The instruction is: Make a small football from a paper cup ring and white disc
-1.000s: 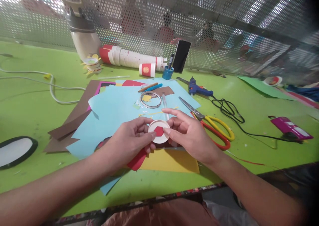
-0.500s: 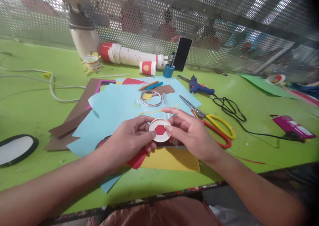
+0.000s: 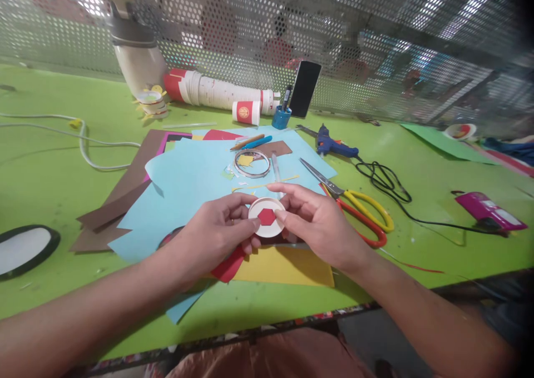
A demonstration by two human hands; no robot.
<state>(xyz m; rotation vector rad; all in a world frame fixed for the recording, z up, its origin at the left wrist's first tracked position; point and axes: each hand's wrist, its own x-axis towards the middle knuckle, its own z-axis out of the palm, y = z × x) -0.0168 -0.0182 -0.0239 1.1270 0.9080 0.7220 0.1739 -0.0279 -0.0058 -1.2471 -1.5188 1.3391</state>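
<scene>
Between both hands is a white paper cup base (image 3: 267,233), its round rimmed face turned up toward me. A red paper hexagon (image 3: 266,217) lies flat in the middle of it. My left hand (image 3: 223,222) grips the left side of the rim, its thumb at the hexagon's left edge. On the right, my right hand (image 3: 321,225) holds the rim with its thumb on the hexagon's right corner and its index finger stretched out above. Whatever is below the rim is hidden by the fingers. Light blue paper sheets (image 3: 196,167) lie beneath and beyond the hands.
Scissors (image 3: 334,188) with yellow and red handles lie right of my right hand. Beyond are a roll of tape (image 3: 252,173), a blue glue gun (image 3: 334,144), a red and white paper cup (image 3: 246,113) and a leaning phone (image 3: 306,89). Yellow paper (image 3: 287,267) lies near the table edge.
Both hands keep the same grip on the cup base and hexagon. The whole view has shifted very slightly; nothing else has visibly moved.
</scene>
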